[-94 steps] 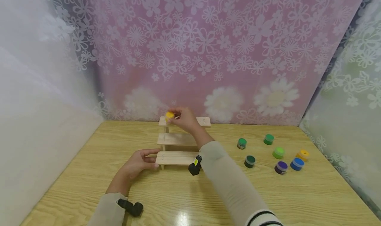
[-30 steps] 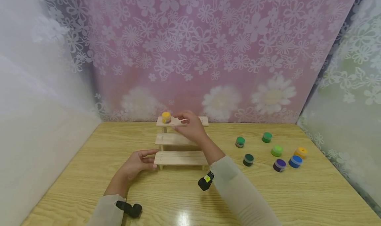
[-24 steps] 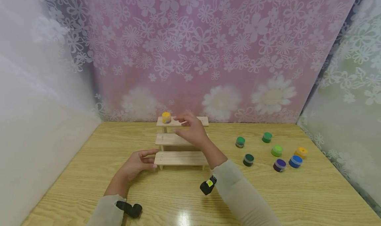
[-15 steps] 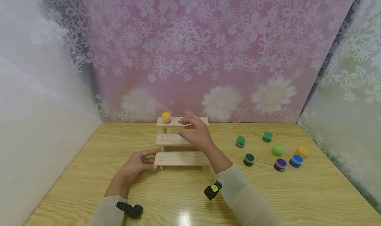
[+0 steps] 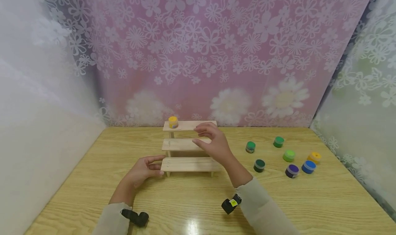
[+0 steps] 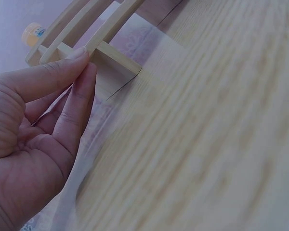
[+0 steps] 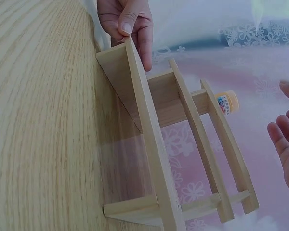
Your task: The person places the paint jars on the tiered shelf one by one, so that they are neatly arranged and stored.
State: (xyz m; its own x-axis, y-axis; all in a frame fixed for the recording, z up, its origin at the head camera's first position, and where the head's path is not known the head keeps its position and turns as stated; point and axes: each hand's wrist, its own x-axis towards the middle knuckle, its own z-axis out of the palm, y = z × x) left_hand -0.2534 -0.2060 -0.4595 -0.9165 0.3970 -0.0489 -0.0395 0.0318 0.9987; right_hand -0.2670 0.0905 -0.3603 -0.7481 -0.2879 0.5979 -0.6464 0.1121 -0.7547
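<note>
A three-tier wooden display stand (image 5: 185, 164) stands on the table. One yellow paint jar (image 5: 173, 122) sits upright at the left end of its top tier. My left hand (image 5: 143, 171) pinches the left end of the lowest board; in the left wrist view the thumb (image 6: 77, 54) lies at the board's corner. My right hand (image 5: 215, 144) hovers in front of the stand's right side, fingers loosely bent, holding nothing. It hides the right part of the middle tier. The right wrist view shows the jar (image 7: 228, 102) and the stand (image 7: 149, 120) from the side.
Right of the stand are several paint jars: dark green (image 5: 259, 165), green (image 5: 250, 147), another green (image 5: 278, 142), light green (image 5: 289, 155), purple (image 5: 292, 171), blue (image 5: 308, 167) and orange-yellow (image 5: 314, 157). A floral curtain (image 5: 198, 56) hangs behind the table.
The right hand has let go of the yellow jar on the top tier, then drawn back to the right and toward the viewer. The left hand stays at the lowest board.
</note>
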